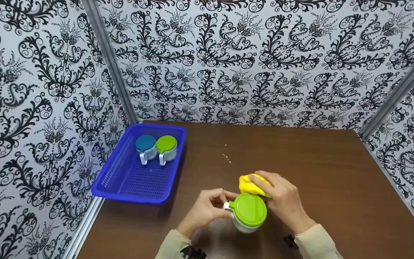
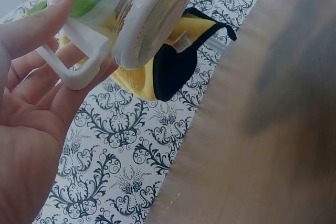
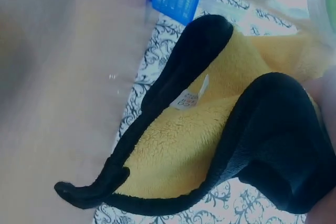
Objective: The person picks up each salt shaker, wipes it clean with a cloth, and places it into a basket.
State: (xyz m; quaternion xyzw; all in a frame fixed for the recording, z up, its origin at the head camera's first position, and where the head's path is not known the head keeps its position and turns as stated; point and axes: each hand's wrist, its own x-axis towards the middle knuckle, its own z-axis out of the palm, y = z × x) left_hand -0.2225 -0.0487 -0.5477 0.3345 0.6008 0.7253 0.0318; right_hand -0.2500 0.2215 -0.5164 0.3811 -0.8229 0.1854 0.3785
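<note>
Near the front of the table my left hand point(image 1: 207, 208) pinches the white handle point(image 2: 81, 80) of a clear jar point(image 2: 157, 19) with a green lid point(image 1: 251, 209). In the left wrist view the jar is tilted, its round base facing the camera. My right hand point(image 1: 286, 198) grips a yellow cleaning cloth point(image 1: 252, 184) against the jar's far side. Seen from the right wrist, the cloth hangs in loose folds, with black edging point(image 3: 157, 100) and a small white tag point(image 3: 189, 98). The right fingers are mostly hidden there.
A blue plastic basket point(image 1: 129, 198) stands at the left of the brown table point(image 1: 300, 154). Inside it are a blue-lidded jar point(image 1: 146, 143) and a green-lidded jar point(image 1: 166, 144), handles toward me. White crumbs point(image 1: 227, 158) lie mid-table. Patterned walls point(image 1: 243, 64) enclose the back and sides.
</note>
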